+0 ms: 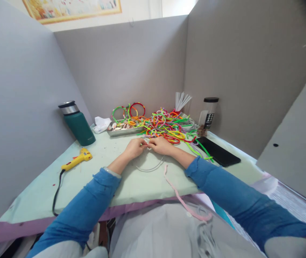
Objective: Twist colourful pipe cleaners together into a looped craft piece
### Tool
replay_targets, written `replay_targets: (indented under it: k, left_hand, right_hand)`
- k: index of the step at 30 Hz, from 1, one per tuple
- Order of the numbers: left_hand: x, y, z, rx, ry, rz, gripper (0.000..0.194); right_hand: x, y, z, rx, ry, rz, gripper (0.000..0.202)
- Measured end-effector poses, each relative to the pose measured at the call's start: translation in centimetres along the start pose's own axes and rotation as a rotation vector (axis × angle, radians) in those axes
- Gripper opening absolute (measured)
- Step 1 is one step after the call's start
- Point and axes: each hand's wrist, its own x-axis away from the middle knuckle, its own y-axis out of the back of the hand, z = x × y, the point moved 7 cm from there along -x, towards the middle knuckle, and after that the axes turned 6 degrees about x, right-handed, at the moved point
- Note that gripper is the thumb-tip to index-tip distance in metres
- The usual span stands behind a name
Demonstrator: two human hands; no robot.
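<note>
With my left hand (pixel 136 147) and right hand (pixel 161 145) close together, I pinch a thin grey hoop (pixel 147 170) in my fingertips, its curve bowing toward me above the tabletop (pixel 139 188), a pink fuzzy strip (pixel 179 196) lying near its right side.

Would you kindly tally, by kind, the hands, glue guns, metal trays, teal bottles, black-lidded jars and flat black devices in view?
Hands: 2 (left hand, right hand)
Glue gun: 1
Metal tray: 1
Teal bottle: 1
Black-lidded jar: 1
Flat black device: 1
Total: 7
</note>
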Motion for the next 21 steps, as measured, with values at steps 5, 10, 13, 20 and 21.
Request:
replay_targets:
  k: [5,10,13,20,21]
  left_hand:
    - [0.09,-0.10,-0.17,0.032,-0.006,0.015,0.020]
    - [0.11,0.11,-0.44,0.058,-0.024,-0.006,0.019]
    - [0.09,0.29,-0.58,0.054,-0.033,-0.021,0.018]
    - [0.04,0.29,-0.55,0.068,-0.050,-0.020,0.018]
    - [0.03,0.25,-0.49,0.071,-0.051,-0.020,0.018]
  right_hand:
    - [-0.12,-0.19,-0.19,-0.027,0.010,-0.015,0.029]
    - [-0.15,-0.11,-0.23,-0.057,0.011,-0.028,0.029]
    - [-0.17,-0.03,-0.21,-0.063,0.008,-0.029,0.029]
    - [-0.15,0.11,-0.16,-0.068,-0.001,-0.025,0.029]
    - [-0.15,0.10,-0.16,-0.068,0.000,-0.024,0.029]
